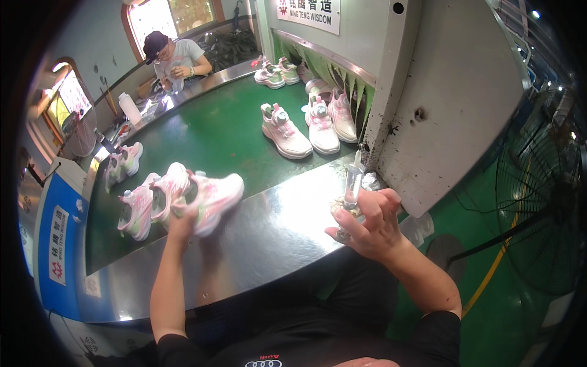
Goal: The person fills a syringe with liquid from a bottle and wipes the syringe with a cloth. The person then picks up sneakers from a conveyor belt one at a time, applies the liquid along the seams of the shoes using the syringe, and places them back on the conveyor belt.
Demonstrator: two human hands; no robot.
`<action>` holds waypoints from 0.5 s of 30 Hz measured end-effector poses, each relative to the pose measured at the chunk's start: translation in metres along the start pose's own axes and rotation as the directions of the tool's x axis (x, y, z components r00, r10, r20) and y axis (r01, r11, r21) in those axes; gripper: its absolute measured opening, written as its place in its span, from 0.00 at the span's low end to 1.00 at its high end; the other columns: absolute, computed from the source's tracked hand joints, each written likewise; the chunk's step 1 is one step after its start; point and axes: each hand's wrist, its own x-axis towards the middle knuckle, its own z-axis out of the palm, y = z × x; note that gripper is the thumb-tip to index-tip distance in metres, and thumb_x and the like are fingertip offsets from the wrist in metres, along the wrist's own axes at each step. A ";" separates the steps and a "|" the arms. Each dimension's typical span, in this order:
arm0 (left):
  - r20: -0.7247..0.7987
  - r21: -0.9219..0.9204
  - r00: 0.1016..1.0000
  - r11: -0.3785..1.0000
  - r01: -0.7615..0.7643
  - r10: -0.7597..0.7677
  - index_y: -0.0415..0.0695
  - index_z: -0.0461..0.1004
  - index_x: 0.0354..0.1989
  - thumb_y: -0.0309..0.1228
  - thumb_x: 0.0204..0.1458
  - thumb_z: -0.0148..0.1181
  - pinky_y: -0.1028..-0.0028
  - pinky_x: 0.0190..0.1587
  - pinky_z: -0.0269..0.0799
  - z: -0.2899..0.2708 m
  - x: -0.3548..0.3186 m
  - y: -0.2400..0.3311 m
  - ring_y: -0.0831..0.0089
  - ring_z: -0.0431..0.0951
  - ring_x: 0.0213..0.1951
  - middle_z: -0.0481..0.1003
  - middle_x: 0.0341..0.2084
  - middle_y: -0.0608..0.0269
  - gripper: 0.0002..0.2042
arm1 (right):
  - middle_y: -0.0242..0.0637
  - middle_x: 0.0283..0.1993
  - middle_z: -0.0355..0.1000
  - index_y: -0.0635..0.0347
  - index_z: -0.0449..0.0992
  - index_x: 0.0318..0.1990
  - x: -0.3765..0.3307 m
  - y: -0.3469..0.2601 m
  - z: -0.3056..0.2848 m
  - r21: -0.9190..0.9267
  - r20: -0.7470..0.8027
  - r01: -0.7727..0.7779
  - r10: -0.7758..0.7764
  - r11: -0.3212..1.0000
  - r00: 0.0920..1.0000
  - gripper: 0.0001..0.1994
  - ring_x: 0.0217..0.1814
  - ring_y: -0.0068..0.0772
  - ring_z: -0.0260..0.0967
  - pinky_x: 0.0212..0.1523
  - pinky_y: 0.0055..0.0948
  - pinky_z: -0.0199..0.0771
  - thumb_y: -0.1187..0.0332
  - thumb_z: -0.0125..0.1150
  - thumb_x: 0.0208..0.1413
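Note:
My left hand (181, 223) grips a pink and white sneaker (218, 194) by its near end, tilted above the metal edge of the conveyor. Beside it on the green belt stand two similar sneakers, a pink one (171, 188) and another with pale green trim (137, 211). At the right, my right hand (374, 225) has its fingers closed about the lower part of a clear, syringe-like applicator (353, 183), its narrow tip pointing up. Crumpled, crusted material (337, 210) shows beneath it; the palm side is partly hidden.
Several sneakers (286, 134) stand by the machine's fringed opening (333, 64). Another pair (124, 164) sits at the belt's far left. A co-worker (177, 61) works across the conveyor near a white bottle (129, 109). A machine panel (452, 104) and floor fan (544, 189) stand right.

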 end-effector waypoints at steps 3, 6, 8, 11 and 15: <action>0.145 0.009 0.980 0.991 -0.137 0.134 0.42 0.51 0.64 0.26 0.40 0.64 0.72 0.56 0.61 0.006 -0.045 0.012 0.67 0.65 0.54 0.62 0.56 0.56 0.39 | 0.34 0.47 0.61 0.36 0.62 0.53 -0.002 0.000 0.003 0.001 -0.005 0.003 -0.003 1.000 1.000 0.21 0.41 0.27 0.60 0.53 0.37 0.49 0.57 0.57 0.51; 0.176 0.129 0.979 0.983 -0.127 0.103 0.42 0.51 0.64 0.35 0.40 0.67 0.71 0.54 0.62 0.023 -0.078 0.021 0.70 0.65 0.53 0.64 0.54 0.54 0.42 | 0.34 0.47 0.61 0.36 0.62 0.53 -0.002 0.000 0.000 0.003 -0.013 0.002 -0.002 1.000 1.000 0.21 0.41 0.27 0.60 0.52 0.36 0.49 0.57 0.58 0.51; 0.259 0.380 0.931 0.859 -0.343 0.257 0.42 0.49 0.64 0.36 0.39 0.68 0.69 0.54 0.64 0.030 -0.093 0.020 0.64 0.67 0.54 0.63 0.55 0.50 0.43 | 0.34 0.47 0.61 0.36 0.62 0.53 0.000 -0.001 -0.002 -0.001 -0.015 -0.002 0.002 1.000 1.000 0.21 0.41 0.27 0.60 0.52 0.36 0.50 0.57 0.58 0.51; 0.342 0.625 0.907 0.661 -0.415 0.246 0.42 0.44 0.65 0.33 0.34 0.71 0.68 0.55 0.63 0.044 -0.113 0.014 0.63 0.69 0.51 0.61 0.54 0.52 0.49 | 0.35 0.48 0.61 0.37 0.62 0.52 0.001 0.000 -0.002 0.004 -0.022 0.009 -0.009 1.000 1.000 0.21 0.42 0.27 0.60 0.52 0.37 0.50 0.57 0.59 0.50; 0.301 0.280 0.953 0.953 -0.116 0.028 0.48 0.41 0.66 0.24 0.30 0.69 0.71 0.44 0.74 0.050 -0.119 0.017 0.65 0.72 0.47 0.62 0.49 0.54 0.52 | 0.35 0.48 0.59 0.43 0.64 0.50 0.007 -0.002 -0.004 -0.008 -0.020 0.065 -0.065 0.998 0.998 0.23 0.46 0.31 0.56 0.46 0.36 0.52 0.53 0.63 0.47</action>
